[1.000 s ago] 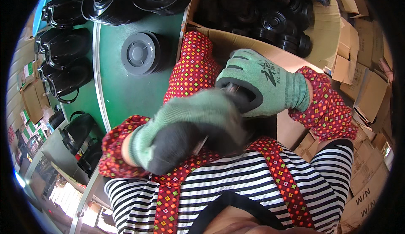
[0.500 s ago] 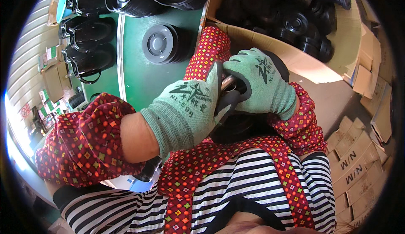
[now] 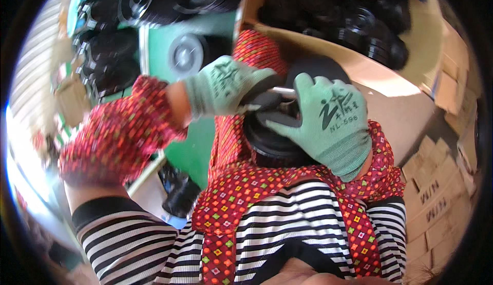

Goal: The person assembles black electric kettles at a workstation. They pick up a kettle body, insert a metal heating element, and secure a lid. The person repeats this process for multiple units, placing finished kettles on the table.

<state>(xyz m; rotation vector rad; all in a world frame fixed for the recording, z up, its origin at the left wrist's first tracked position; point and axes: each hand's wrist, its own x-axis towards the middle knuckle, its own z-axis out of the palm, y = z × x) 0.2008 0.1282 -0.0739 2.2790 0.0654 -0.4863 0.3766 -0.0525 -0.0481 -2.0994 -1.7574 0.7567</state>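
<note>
- On the right glove we make out dark print across the back: a slanted emblem with a star, small characters under the star, and a line of capitals and digits nearer the cuff.
- On the left glove we see a similar dark emblem and lettering, too blurred for us to read fully.
- On the cartons at the right we find large, dark, tilted capitals parted by a slash, in two rows.
- At the far left we see a reddish patch, too blurred to read.
</note>
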